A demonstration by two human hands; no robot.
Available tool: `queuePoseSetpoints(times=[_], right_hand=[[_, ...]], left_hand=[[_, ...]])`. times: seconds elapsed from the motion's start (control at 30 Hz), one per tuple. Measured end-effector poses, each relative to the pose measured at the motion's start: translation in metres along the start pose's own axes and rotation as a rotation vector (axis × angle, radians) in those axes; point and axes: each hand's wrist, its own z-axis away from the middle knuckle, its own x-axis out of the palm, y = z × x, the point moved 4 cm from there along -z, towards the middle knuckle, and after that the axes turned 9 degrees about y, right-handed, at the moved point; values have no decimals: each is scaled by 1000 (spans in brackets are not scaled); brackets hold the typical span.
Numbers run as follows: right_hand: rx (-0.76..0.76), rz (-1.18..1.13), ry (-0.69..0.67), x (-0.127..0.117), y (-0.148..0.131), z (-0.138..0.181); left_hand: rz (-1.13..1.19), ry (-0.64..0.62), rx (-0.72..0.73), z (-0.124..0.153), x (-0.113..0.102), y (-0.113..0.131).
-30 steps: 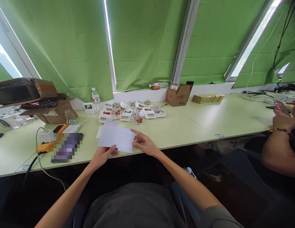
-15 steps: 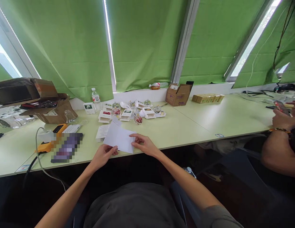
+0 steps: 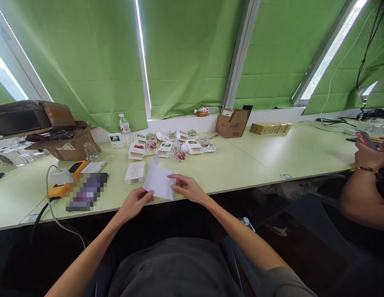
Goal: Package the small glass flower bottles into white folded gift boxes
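Observation:
Both my hands hold a white sheet of paper (image 3: 159, 180) at the near edge of the pale green table (image 3: 241, 165). My left hand (image 3: 134, 203) pinches its lower left corner. My right hand (image 3: 187, 188) pinches its right edge, thumb and forefinger closed on the paper. The sheet stands tilted, its left part raised off the table. A small white box with a barcode (image 3: 135, 173) lies flat just left of the paper.
Behind the paper stand several small white boxes and glass globes (image 3: 179, 155). An open cardboard box (image 3: 71, 146) and a water bottle (image 3: 125, 128) sit at the left, another carton (image 3: 232, 123) by the window. Another person's hands (image 3: 369, 156) hold a phone at right. Orange devices (image 3: 68, 179) with a cable lie at left.
The sheet has been lifted and folded towards the right, so it looks narrower and uncovers the white barcode box. My right hand closed from pointing fingers into a pinch on the paper's edge.

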Motion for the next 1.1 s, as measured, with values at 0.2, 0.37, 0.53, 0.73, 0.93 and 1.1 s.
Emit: queuePoseSetpoints(times=[0.2, 0.37, 0.53, 0.73, 0.93, 1.1], right_hand=[[8, -18, 12, 0, -2, 1], [34, -43, 13, 0, -3, 2], [19, -29, 9, -1, -4, 2], [16, 6, 1, 0, -1, 1], [5, 14, 11, 1, 1, 1], [-12, 15, 1, 1, -1, 1]], left_hand=[[52, -30, 39, 1, -1, 7], [111, -82, 49, 3, 0, 7], [157, -101, 48, 2, 3, 3], [127, -119, 42, 2, 2, 2], [116, -141, 48, 1, 2, 4], [169, -117, 21, 0, 4, 4]])
